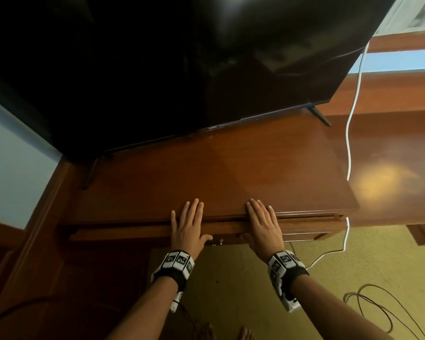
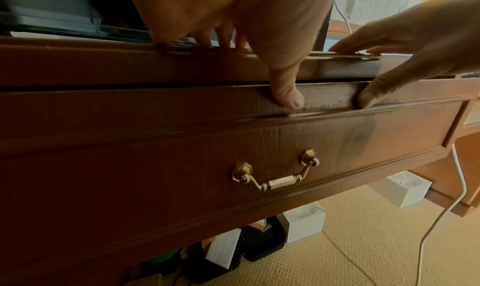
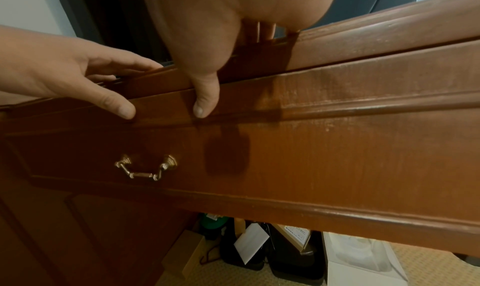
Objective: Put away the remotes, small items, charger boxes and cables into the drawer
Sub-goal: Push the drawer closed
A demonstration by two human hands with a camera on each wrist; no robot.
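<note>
The wooden drawer [image 1: 138,233] under the desk top [image 1: 206,168] stands almost flush with the desk, a thin dark gap above its front [image 2: 182,167]. Its brass handle [image 2: 275,172] hangs free, also seen in the right wrist view [image 3: 146,168]. My left hand [image 1: 187,227] lies flat with its fingers on the desk edge and its thumb [image 2: 288,93] pressing the drawer front. My right hand [image 1: 263,224] lies the same way beside it, its thumb [image 3: 203,103] on the drawer front [image 3: 311,146]. Neither hand holds anything. The drawer's inside is hidden.
A large dark TV [image 1: 157,69] stands on the desk behind my hands. A white cable [image 1: 349,143] hangs over the desk's right side to the carpet. Black cables [image 1: 378,305] lie on the floor at right. White boxes [image 2: 303,224] and dark items [image 3: 259,249] sit under the desk.
</note>
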